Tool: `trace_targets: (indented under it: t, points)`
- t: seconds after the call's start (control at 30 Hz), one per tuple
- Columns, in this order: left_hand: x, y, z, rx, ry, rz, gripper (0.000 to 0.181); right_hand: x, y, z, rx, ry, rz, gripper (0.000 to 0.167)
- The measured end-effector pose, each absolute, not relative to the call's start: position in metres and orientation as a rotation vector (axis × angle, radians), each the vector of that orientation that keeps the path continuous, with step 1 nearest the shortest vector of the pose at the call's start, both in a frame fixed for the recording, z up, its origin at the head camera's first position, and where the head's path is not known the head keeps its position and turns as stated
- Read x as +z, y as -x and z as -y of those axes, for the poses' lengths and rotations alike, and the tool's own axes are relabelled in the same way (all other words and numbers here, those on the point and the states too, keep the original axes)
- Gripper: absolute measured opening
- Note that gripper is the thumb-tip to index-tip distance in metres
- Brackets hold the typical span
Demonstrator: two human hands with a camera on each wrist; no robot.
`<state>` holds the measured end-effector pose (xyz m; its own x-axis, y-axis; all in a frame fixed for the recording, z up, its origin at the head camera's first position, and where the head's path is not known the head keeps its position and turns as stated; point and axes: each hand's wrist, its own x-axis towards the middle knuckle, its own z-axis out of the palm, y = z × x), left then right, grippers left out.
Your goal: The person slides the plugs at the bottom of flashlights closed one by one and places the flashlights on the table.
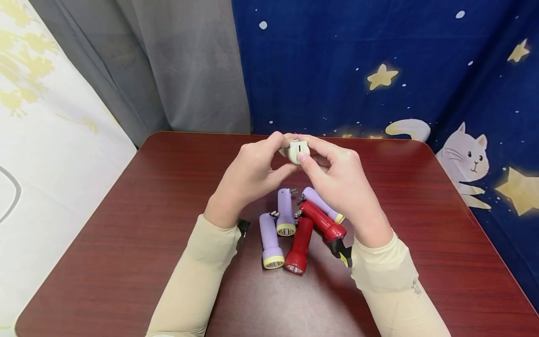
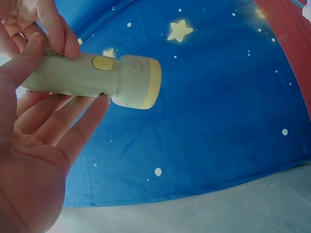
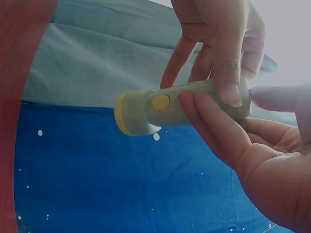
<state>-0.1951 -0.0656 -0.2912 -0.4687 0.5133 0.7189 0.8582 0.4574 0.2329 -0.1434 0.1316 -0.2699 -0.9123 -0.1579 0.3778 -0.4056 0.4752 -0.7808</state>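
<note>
Fingers of my left hand [image 1: 252, 171] and my right hand [image 1: 345, 180] are found clamped on one pale green flashlight [image 2: 87, 77], thumbs opposing the fingertips. Location: upper centre of the head view, raised off the table [image 1: 168, 201], its tail end facing me. My right thumb rests on that end face, just beside a dark slot. Both wrist views show the flashlight's yellow switch [image 2: 103, 63] and yellow rim [image 2: 154, 83] uncovered by my fingers.

Surface: reddish-brown, wood-grained, corners rounded at the far side, with a pale glare at lower centre. On it, at the centre of the frame and slightly right, lie three purple flashlights [image 1: 271, 238] with yellow rims and two red flashlights [image 1: 300, 243], grouped closely, lens heads toward the lower edge. Metal prongs project at several tails.

Room: grey curtain [image 1: 198, 65] at upper left, meeting a dark blue curtain [image 1: 311, 70] that fills the upper right. The latter bears yellow stars, white dots and a white cat figure [image 1: 467, 159] at right. White fabric [image 1: 54, 154] with a faint yellow pattern covers the left edge.
</note>
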Motion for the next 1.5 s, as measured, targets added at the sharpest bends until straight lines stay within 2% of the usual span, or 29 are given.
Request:
trace_targets:
  t: [0.63, 1.13, 1.5]
  points:
    - [-0.296, 0.193, 0.056, -0.761, 0.976, 2.057, 0.019, -0.276, 0.147, -0.120, 1.315, -0.373, 2.442, 0.045]
    - [-0.290, 0.196, 0.062, -0.946, 1.160, 2.075, 0.022, -0.277, 0.152, -0.130, 1.290, -0.477, 2.294, 0.047]
    - [-0.291, 0.198, 0.057, -1.096, 1.134, 2.031, 0.044, -0.279, 0.152, -0.130, 1.248, -0.577, 2.223, 0.042]
